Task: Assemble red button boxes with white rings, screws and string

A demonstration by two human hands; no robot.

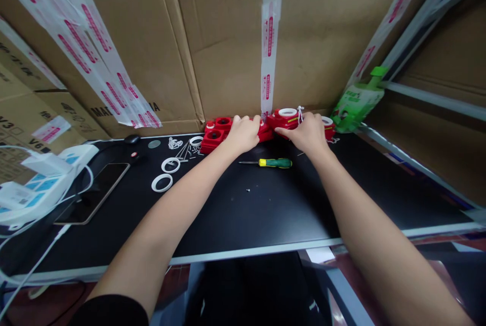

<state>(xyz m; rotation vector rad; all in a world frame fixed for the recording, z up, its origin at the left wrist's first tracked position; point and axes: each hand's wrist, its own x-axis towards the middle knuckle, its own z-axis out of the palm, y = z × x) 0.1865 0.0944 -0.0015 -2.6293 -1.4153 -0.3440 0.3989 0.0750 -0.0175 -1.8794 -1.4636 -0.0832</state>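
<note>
Both my arms reach to the far edge of a black table [266, 209]. My left hand [243, 132] rests with curled fingers on a red plastic part [265, 132] in a row of red plastic housings [215, 136]. My right hand [308, 132] grips another red housing topped with a white ring [287, 116]. The fingertips of both hands are hidden behind the hands. A green-and-yellow screwdriver [271, 163] lies on the table just in front of the hands.
White rings [170, 165] [162, 182], several screws [190, 151] and a small wire bundle [174, 143] lie left of the hands. A phone [94, 192], white boxes [41, 174] and cables sit at far left. A green pouch [357, 100] leans at right. Cardboard walls [228, 37] stand behind.
</note>
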